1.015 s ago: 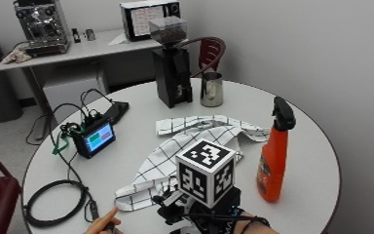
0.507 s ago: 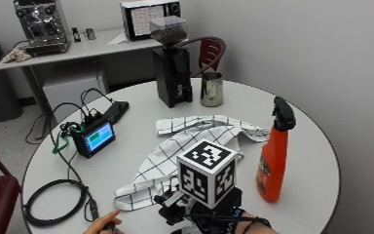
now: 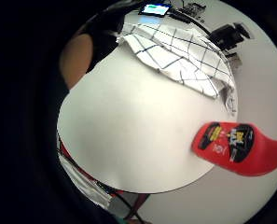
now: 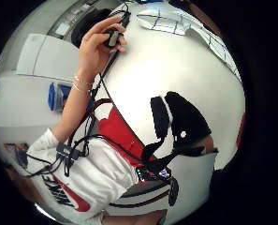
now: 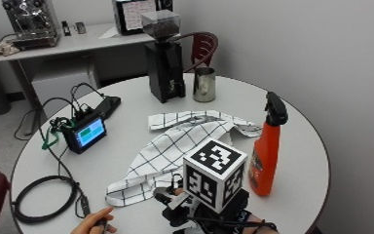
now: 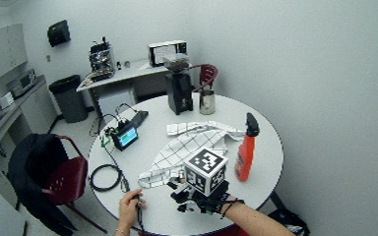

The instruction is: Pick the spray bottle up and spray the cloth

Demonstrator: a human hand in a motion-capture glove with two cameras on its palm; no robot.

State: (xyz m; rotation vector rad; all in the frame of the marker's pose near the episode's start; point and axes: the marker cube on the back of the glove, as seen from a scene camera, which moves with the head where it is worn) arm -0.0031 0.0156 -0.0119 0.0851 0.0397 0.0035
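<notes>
Nothing is done yet. The spray bottle has not been picked up, and the cloth has not been sprayed. Both jobs are left.

Going left to right on the round table (image 5: 284,109): one little screen (image 5: 87,134), one checked cloth (image 5: 174,151) lying flat in the middle, one black grinder (image 5: 163,63) and one metal cup (image 5: 204,84) at the back, and one orange spray bottle (image 5: 267,148) standing up just beside the cloth.

The gloved right hand (image 5: 203,217) is near the table's front edge, apart from the bottle. I cannot tell if its fingers are apart or together.
</notes>
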